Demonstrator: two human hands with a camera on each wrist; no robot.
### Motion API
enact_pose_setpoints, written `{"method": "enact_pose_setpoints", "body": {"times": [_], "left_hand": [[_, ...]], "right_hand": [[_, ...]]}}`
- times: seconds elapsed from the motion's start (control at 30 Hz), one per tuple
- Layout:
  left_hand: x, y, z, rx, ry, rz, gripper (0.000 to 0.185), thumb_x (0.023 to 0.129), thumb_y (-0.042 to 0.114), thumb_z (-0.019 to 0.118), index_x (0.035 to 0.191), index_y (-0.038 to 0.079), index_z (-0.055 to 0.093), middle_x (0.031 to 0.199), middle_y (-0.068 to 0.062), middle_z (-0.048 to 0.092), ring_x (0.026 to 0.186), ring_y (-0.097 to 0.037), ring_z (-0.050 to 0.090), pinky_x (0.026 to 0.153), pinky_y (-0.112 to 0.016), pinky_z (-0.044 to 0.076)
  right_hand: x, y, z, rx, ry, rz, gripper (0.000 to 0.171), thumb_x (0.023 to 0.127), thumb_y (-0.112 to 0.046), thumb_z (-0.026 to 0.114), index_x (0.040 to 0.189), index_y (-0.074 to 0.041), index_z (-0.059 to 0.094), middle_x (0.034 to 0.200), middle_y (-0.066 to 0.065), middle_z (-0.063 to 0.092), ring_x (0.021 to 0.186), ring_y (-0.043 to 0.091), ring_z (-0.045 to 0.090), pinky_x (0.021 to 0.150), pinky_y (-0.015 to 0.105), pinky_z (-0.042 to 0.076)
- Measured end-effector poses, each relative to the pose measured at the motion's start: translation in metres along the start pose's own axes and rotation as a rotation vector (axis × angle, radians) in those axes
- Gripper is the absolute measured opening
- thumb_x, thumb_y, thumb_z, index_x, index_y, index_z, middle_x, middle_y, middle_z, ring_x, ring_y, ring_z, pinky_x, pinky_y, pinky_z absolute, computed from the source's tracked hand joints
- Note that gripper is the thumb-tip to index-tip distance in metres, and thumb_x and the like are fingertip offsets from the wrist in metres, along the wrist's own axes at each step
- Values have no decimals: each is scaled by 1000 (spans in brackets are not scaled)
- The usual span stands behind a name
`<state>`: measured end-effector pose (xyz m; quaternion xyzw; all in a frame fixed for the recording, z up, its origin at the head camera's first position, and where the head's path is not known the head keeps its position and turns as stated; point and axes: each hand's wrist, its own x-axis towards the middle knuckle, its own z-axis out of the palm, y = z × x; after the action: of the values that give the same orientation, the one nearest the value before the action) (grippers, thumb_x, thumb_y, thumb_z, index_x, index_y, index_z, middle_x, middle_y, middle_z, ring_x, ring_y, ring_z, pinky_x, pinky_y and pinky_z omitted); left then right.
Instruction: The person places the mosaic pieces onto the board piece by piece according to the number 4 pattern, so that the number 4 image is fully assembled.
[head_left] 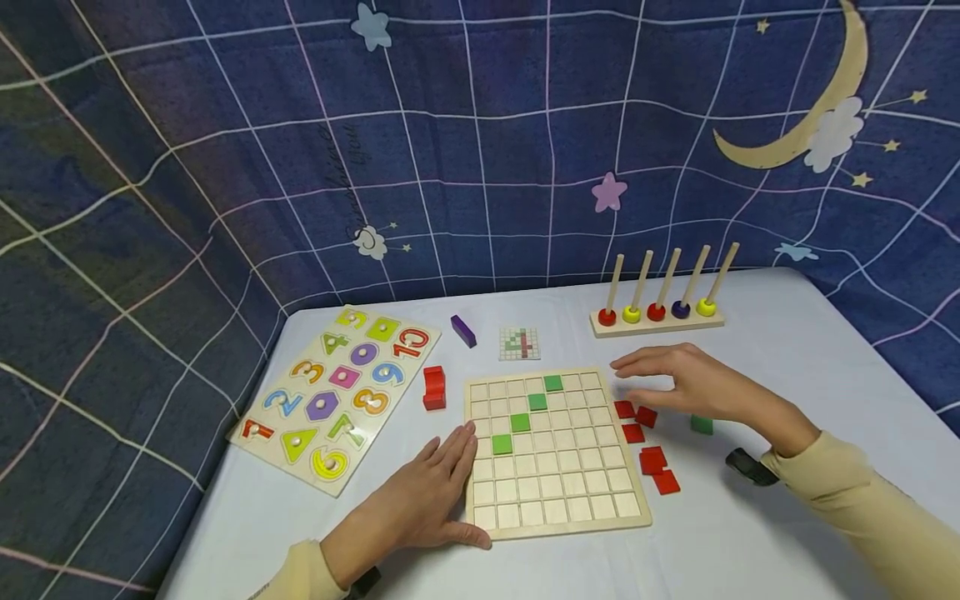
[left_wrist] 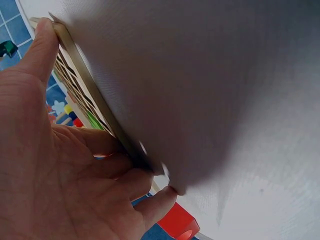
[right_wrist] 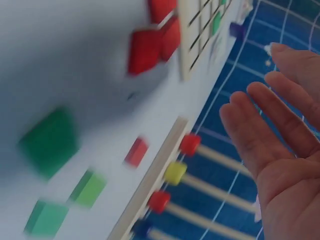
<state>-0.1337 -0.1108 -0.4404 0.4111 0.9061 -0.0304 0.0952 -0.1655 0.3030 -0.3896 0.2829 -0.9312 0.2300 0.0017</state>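
Wooden grid board (head_left: 555, 454) sits mid-desk; our left hand (head_left: 427, 492) lies flat-fingered against its left edge, bracing it, while our right hand (head_left: 693, 387), fingers spread, hovers over red tiles (head_left: 645, 433) beside its right edge.

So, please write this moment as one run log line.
left hand flat at grid board edge | right hand open above red tiles | four green tiles placed

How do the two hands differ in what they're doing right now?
The left hand lies flat on the table, fingers against the grid board's left edge; the right hand hovers above the red tiles, touching nothing. The left is near the person, the right farther out. Both have straight fingers.
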Motion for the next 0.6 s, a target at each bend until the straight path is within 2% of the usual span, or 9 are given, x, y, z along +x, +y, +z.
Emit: {"method": "enact_pose_setpoints", "body": {"times": [0.23, 0.33, 0.5, 0.6], "left_hand": [[-1, 1, 3, 20, 14, 10, 125, 86, 87, 59, 165, -6, 32, 176, -23, 29, 164, -32, 34, 127, -51, 42], [1, 1, 3, 19, 9, 16, 125, 86, 88, 58, 165, -6, 31, 176, -23, 28, 164, -32, 33, 128, -51, 41], [1, 0, 1, 5, -13, 6, 127, 86, 88, 59, 166, -5, 29, 177, -22, 26, 165, -32, 30, 129, -50, 39], [1, -1, 1, -5, -17, 0, 126, 86, 87, 60, 166, -5, 29, 177, -22, 25, 165, -32, 30, 129, -50, 39]], "right_hand": [[-32, 28, -10, -99, -34, 71, 34, 87, -15, 89, 119, -10, 82, 124, 6, 79, 114, 30, 75, 94, 51, 64], [-49, 42, -14, -144, -58, 112, 31, 84, -15, 91, 114, -10, 82, 120, 5, 79, 108, 29, 75, 87, 45, 66], [-68, 60, -16, -150, -83, 172, 30, 81, -15, 93, 109, -11, 82, 114, 2, 78, 99, 24, 74, 80, 37, 66], [-72, 67, -16, -148, -96, 200, 32, 81, -13, 93, 110, -8, 82, 113, 5, 76, 96, 23, 74, 81, 40, 67]]}}
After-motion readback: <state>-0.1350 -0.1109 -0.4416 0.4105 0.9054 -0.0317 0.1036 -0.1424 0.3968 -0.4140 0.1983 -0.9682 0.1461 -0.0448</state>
